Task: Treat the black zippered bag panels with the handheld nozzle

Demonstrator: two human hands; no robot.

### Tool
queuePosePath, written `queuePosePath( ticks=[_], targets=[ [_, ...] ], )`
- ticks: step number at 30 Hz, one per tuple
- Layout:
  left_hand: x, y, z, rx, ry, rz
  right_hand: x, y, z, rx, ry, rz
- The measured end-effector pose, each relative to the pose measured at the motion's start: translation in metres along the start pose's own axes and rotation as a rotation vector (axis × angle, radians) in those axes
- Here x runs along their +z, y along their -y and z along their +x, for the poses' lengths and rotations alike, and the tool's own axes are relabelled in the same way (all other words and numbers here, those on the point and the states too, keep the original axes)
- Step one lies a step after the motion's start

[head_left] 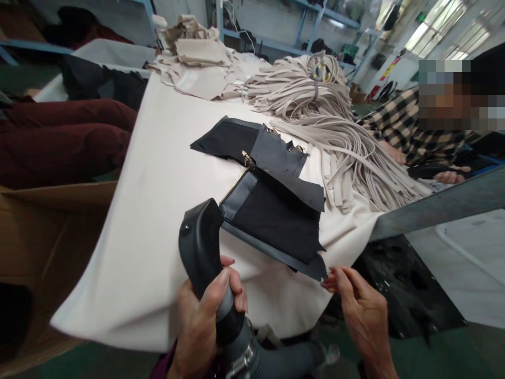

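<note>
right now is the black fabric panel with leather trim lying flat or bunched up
Lying flat: the black fabric panel with leather trim is spread on the cream table cloth, its corner overhanging by the right hand.

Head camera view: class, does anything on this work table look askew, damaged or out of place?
Nothing looks damaged. The black fabric panel lies skewed, its corner hanging past the table edge, where the right hand touches it. The left hand grips a black steamer head. The beige straps sprawl loose toward another person's hands.
</note>
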State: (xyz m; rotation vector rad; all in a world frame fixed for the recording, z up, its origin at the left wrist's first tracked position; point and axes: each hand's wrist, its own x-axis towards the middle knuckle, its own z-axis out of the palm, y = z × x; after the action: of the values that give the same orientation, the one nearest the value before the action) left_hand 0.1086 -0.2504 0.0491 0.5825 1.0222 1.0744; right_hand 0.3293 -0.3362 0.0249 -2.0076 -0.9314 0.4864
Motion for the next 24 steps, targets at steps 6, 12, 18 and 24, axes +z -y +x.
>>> queuePosePath(
  ticks=[6, 12, 18, 24],
  targets=[
    [0.007, 0.006, -0.011, -0.024, 0.099, 0.036, 0.022, -0.002, -0.002, 0.47, 0.606, 0.938],
    [0.003, 0.017, -0.016, -0.019, 0.198, 0.06, 0.042, 0.026, 0.022, 0.576, 0.619, 1.013],
    [0.002, 0.026, -0.02, 0.011, 0.266, -0.022, 0.076, 0.047, 0.031, 0.16, 0.4, 0.722],
    [0.007, 0.03, -0.025, 0.002, 0.213, -0.055, 0.12, 0.072, 0.049, -0.109, 0.177, 0.634]
  ],
)
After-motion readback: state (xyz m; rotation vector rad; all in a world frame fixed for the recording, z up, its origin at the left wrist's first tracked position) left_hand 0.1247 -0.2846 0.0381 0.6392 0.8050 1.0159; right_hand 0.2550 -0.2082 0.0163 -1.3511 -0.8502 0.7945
